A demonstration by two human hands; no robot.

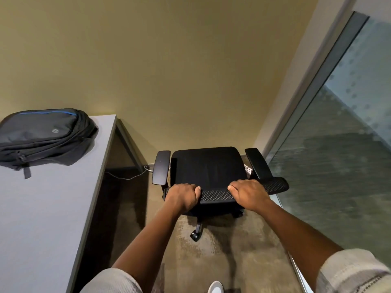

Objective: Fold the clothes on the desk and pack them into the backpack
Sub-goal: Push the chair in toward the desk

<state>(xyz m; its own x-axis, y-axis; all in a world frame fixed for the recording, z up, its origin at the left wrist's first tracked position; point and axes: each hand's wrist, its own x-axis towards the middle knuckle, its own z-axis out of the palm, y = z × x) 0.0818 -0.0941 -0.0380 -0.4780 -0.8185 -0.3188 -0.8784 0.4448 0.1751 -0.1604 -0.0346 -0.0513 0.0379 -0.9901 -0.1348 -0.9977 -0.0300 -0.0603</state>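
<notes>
A: Backpack first. Where is it?

B: The dark grey backpack (45,137) lies flat on the grey desk (42,208), up at the far left, close to the tan wall (169,70). A thin blue line runs along its top edge, and there is a small round silver HP logo (55,131) on the front panel. That logo is the only writing readable here. Its zips look closed, and a short strap end hangs loose onto the desktop at its near side.

A: And the hands?

B: Both are off the desk and on the office chair (208,170). The left hand (184,195) grips the top edge of the black mesh backrest (218,195), fingers curled over it, thumb tucked in at the front. The right hand (248,192) holds the same edge a little further right, fingers wrapped over the mesh as well.

A: So the chair sits where?

B: Just right of the desk, seat facing the wall, its back toward the person. Two black armrests flank the seat, and a caster (195,235) shows below on the mottled brown carpet (243,250).

A: Anything else around?

B: A thin grey cable (127,177) loops under the desk near the wall. On the right runs a frosted glass panel (338,144) in a grey frame. Pale ribbed sleeves (351,271) are pushed up on both forearms, and a white shoe tip (215,287) peeks in at the bottom.
</notes>
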